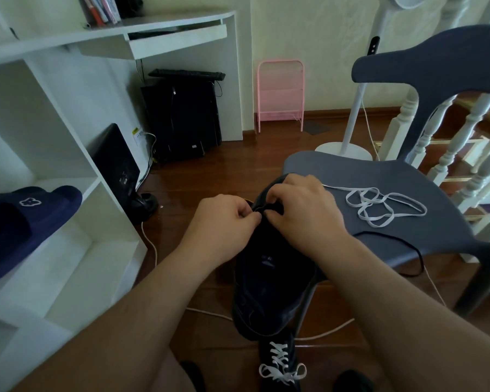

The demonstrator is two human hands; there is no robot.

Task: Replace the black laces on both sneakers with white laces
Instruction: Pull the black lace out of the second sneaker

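Note:
A dark navy sneaker (pixel 269 284) is held up in front of me against the edge of the grey chair seat (pixel 379 176). My left hand (pixel 224 222) and my right hand (pixel 300 207) both pinch at its upper front part; what lies between the fingertips is hidden. A loose white lace (pixel 379 206) lies tangled on the chair seat, one end running toward my right hand. A black lace (pixel 408 250) hangs over the seat's front edge. A second dark sneaker (pixel 280 363), laced in white, stands on the floor below.
A white shelf unit (pixel 54 250) on the left holds a navy slipper (pixel 26 219). White cables (pixel 150 247) trail across the wooden floor. A fan stand base (pixel 343 151), a stair railing (pixel 464 142) and a pink rack (pixel 280 94) stand behind the chair.

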